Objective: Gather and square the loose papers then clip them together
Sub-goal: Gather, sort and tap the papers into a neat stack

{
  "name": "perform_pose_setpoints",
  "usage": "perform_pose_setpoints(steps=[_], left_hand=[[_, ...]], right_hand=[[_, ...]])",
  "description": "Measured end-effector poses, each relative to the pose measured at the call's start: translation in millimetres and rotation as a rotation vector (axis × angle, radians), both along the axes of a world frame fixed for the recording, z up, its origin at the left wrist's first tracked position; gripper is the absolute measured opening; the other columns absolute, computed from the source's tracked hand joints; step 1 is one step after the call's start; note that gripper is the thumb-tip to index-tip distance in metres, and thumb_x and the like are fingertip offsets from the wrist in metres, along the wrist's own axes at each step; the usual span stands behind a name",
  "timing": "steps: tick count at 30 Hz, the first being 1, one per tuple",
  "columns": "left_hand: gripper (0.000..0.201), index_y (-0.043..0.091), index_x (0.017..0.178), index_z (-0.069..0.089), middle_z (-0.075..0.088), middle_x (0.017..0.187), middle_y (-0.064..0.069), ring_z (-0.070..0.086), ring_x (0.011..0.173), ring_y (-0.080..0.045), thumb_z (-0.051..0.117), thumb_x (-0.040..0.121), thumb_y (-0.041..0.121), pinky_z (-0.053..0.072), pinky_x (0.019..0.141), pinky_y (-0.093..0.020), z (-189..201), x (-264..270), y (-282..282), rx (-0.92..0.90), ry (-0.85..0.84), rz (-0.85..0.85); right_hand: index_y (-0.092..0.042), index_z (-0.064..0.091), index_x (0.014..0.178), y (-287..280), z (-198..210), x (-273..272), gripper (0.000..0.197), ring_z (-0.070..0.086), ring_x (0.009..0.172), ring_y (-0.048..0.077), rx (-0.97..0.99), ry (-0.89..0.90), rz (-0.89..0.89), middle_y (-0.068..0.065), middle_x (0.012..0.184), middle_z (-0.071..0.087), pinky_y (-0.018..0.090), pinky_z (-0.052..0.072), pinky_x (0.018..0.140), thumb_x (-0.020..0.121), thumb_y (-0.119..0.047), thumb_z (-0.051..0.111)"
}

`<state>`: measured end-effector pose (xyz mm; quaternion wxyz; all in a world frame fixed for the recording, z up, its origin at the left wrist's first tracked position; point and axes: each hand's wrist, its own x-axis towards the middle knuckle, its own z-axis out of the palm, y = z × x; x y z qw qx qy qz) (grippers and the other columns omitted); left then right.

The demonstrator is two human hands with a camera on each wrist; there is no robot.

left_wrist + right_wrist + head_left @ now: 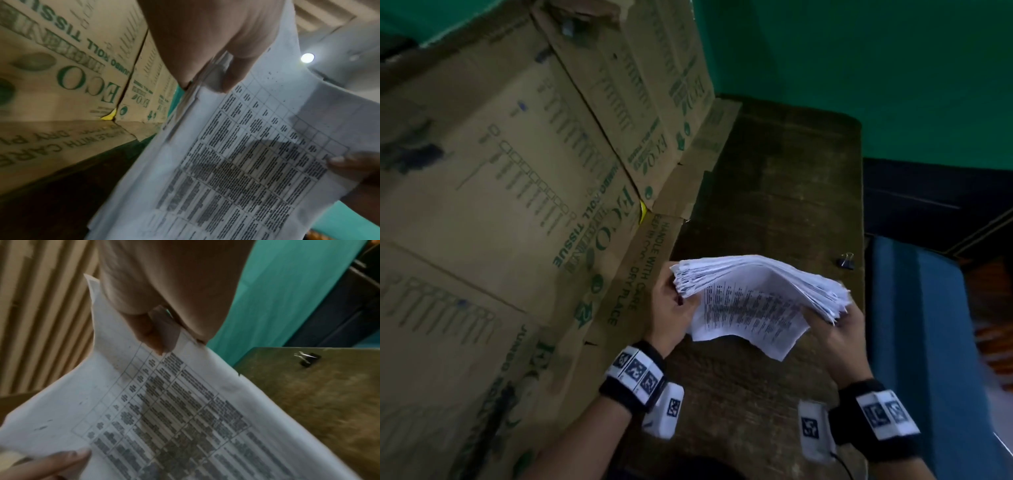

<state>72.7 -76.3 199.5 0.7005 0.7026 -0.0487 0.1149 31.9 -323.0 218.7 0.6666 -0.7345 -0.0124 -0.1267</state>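
Both hands up off the bench [774, 178], sharing one stack of papers [756, 291] held in the air above the dark wooden top. Left hand [671, 308] curled round the stack's end at 9 o'clock, thumb on the printed face and fingers behind. Right hand [842, 329] gripping the opposite end at 3 o'clock, thumb likewise on the printed face. Long axis of the stack running from hand to hand, roughly 9 to 3 in the head view, dipping slightly toward the right. Fanned edges turned up and away toward 12 o'clock, clearly stepped and not yet flush; printed table facing the wearer, lower sheets sagging down toward 6 o'clock and hanging past the rest.

Binder clip [846, 262] lying alone on the bench at about 1 o'clock from the stack, near the bench's right edge, well apart from the papers. Nearer to the right hand than to the left, so probably the right hand's to fetch, with the left keeping hold of the stack. Squaring judged unfinished: likely a tap of an edge on the bench first.

Printed cardboard boxes [517, 171] standing along the bench at 9 to 11 o'clock.
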Motion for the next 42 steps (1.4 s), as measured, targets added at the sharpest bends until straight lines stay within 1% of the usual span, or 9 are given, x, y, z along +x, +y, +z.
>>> perform_pose_setpoints(steps=[4, 7, 11, 15, 18, 21, 34, 39, 42], left_hand=[[0.043, 0.007, 0.131, 0.040, 0.056, 0.122, 0.004, 0.052, 0.114, 0.008, 0.056, 0.091, 0.002, 0.037, 0.094, -0.013, -14.3, -1.0, -9.3, 0.235, 0.170, -0.070], [0.048, 0.015, 0.124, 0.026, 0.040, 0.115, 0.022, 0.043, 0.106, 0.024, 0.051, 0.091, -0.008, 0.034, 0.091, 0.001, -7.3, 11.2, -13.9, 0.281, 0.125, -0.117], [0.051, 0.027, 0.122, 0.028, 0.047, 0.111, 0.024, 0.052, 0.099, 0.012, 0.064, 0.087, 0.020, 0.043, 0.090, -0.013, -1.8, 18.5, 4.5, 0.291, 0.296, -0.334], [0.062, 0.009, 0.119, 0.050, 0.064, 0.117, -0.001, 0.058, 0.114, -0.013, 0.065, 0.077, 0.053, 0.044, 0.100, -0.033, -37.1, 4.9, 15.2, -0.222, 0.504, -0.444], [0.021, 0.018, 0.105, 0.061, 0.068, 0.108, 0.003, 0.060, 0.102, -0.007, 0.056, 0.086, 0.026, 0.039, 0.097, -0.032, -64.1, 2.2, 5.2, -0.358, 0.652, -0.305], [0.032, 0.025, 0.104, 0.063, 0.069, 0.107, 0.004, 0.063, 0.098, -0.007, 0.046, 0.093, 0.001, 0.047, 0.086, -0.025, -80.6, 1.9, -1.8, -0.319, 0.792, -0.280], [0.014, 0.009, 0.089, 0.063, 0.070, 0.078, -0.002, 0.062, 0.077, -0.016, 0.053, 0.089, 0.000, 0.048, 0.072, -0.027, -121.3, 4.7, -7.7, -0.418, 0.830, -0.218], [0.011, 0.012, 0.093, 0.061, 0.067, 0.090, -0.002, 0.062, 0.083, -0.010, 0.055, 0.091, 0.004, 0.049, 0.072, -0.017, -129.0, 6.9, -6.6, -0.265, 0.799, -0.257], [0.012, 0.016, 0.101, 0.062, 0.069, 0.102, -0.007, 0.065, 0.091, -0.015, 0.054, 0.094, 0.011, 0.052, 0.077, -0.022, -139.1, 9.3, -7.5, -0.221, 0.855, -0.205]], right_hand=[[-0.019, 0.059, 0.100, -3.6, -29.7, 10.3, 0.031, 0.060, 0.084, -0.007, -0.162, 0.227, 0.004, -0.011, 0.095, 0.061, 0.014, 0.046, 0.072, 0.075, -0.001, 0.063], [-0.006, 0.061, 0.092, -5.5, -32.9, 22.8, 0.019, 0.061, 0.077, -0.002, -0.208, 0.222, -0.097, -0.011, 0.083, 0.060, 0.007, 0.045, 0.062, 0.082, 0.010, 0.062], [-0.005, 0.062, 0.091, -20.6, -41.3, 12.0, 0.017, 0.066, 0.072, 0.004, -0.077, 0.277, -0.185, 0.006, 0.083, 0.070, 0.019, 0.053, 0.062, 0.080, 0.007, 0.069], [-0.009, 0.065, 0.102, -29.8, -72.0, -5.4, 0.027, 0.071, 0.087, 0.035, -0.004, 0.491, -0.151, 0.014, 0.095, 0.074, 0.053, 0.058, 0.076, 0.079, 0.003, 0.072], [-0.004, 0.064, 0.104, -23.5, -84.1, -18.0, 0.028, 0.070, 0.088, 0.040, 0.049, 0.606, -0.190, 0.016, 0.094, 0.074, 0.057, 0.056, 0.078, 0.080, 0.009, 0.067], [-0.001, 0.062, 0.106, -19.9, -101.0, -27.2, 0.028, 0.069, 0.090, 0.043, 0.087, 0.703, -0.163, 0.021, 0.098, 0.073, 0.060, 0.054, 0.080, 0.081, 0.009, 0.065], [-0.003, 0.065, 0.105, -24.8, -149.7, -16.6, 0.032, 0.071, 0.088, 0.038, -0.024, 0.852, -0.145, 0.019, 0.097, 0.074, 0.063, 0.053, 0.082, 0.075, -0.004, 0.076], [-0.006, 0.060, 0.106, -8.1, -141.1, -0.8, 0.031, 0.069, 0.092, 0.031, -0.272, 0.940, -0.027, 0.019, 0.106, 0.070, 0.055, 0.053, 0.087, 0.079, -0.004, 0.074], [-0.015, 0.027, 0.145, 4.1, -130.6, 18.3, 0.078, 0.041, 0.133, 0.035, -0.725, 0.895, -0.038, 0.016, 0.148, 0.038, 0.057, 0.032, 0.110, 0.081, -0.014, 0.072]])
